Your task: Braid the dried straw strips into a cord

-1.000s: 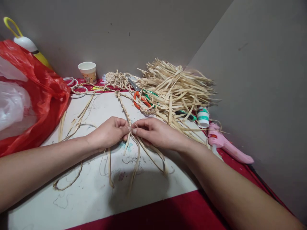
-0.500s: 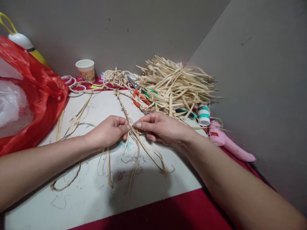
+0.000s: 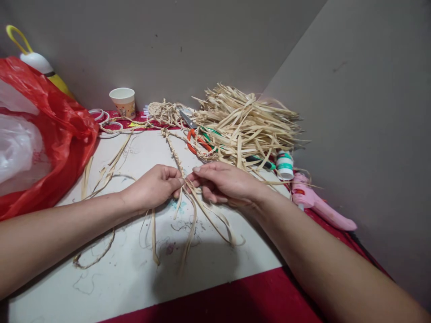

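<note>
My left hand (image 3: 153, 186) and my right hand (image 3: 224, 181) meet over a white board (image 3: 134, 278), both pinching pale straw strips at the near end of a plaited straw braid (image 3: 173, 150). The braid runs away from my fingers toward the back wall. Loose strip ends (image 3: 193, 224) trail from the pinch toward me across the board. My left fingers are curled closed on the strips. On the right, the thumb and forefinger grip strips while the other fingers fold under.
A big heap of straw strips (image 3: 245, 125) lies at the back right, with orange-handled scissors (image 3: 197, 137) beside it. A paper cup (image 3: 123, 101), white rings (image 3: 101, 117), a red plastic bag (image 3: 50, 134), a small bottle (image 3: 284, 165) and a pink glue gun (image 3: 319, 204) surround the board.
My right hand has shifted slightly and re-gripped the strips at the braid's end; its fingers now fold more under. The left hand has stayed in place.
</note>
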A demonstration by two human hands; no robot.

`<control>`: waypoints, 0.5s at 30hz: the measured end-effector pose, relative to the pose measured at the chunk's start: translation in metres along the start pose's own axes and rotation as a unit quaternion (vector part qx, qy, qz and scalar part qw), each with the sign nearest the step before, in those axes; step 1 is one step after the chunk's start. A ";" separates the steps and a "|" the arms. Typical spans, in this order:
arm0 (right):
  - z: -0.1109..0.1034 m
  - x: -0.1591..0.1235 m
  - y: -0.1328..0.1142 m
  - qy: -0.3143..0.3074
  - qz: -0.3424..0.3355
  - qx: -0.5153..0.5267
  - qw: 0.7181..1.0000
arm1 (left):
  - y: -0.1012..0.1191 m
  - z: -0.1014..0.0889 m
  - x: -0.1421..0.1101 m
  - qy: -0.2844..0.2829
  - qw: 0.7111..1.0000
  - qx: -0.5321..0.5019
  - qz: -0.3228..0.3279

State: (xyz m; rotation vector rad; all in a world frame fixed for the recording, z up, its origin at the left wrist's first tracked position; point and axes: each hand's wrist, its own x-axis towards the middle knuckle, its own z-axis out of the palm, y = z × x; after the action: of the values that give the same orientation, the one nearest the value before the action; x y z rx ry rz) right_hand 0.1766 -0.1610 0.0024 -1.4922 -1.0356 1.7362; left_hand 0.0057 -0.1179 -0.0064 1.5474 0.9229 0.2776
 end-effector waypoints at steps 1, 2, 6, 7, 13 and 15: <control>-0.002 -0.001 -0.002 -0.001 0.006 0.003 1.000 | 0.000 0.000 0.000 0.001 1.000 0.002 0.000; -0.004 -0.003 -0.003 -0.006 0.011 0.001 1.000 | -0.001 0.000 0.000 0.002 1.000 0.004 0.000; -0.011 -0.005 -0.004 -0.045 0.016 -0.022 0.999 | 0.001 0.000 -0.001 0.007 1.000 0.008 0.000; -0.011 -0.004 -0.003 -0.049 0.014 -0.024 0.998 | 0.001 0.000 -0.002 0.007 1.000 0.008 -0.002; -0.005 0.004 0.008 -0.055 -0.021 -0.035 0.998 | 0.005 0.002 -0.003 -0.002 1.000 -0.006 -0.005; -0.004 0.006 0.011 -0.051 -0.033 -0.028 0.998 | 0.004 0.001 -0.002 -0.004 1.000 -0.005 -0.004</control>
State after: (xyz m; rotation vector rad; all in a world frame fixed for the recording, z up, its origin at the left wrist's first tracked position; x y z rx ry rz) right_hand 0.1796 -0.1607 -0.0104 -1.3989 -1.1827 1.7647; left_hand 0.0064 -0.1202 -0.0024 1.5349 0.9205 0.2701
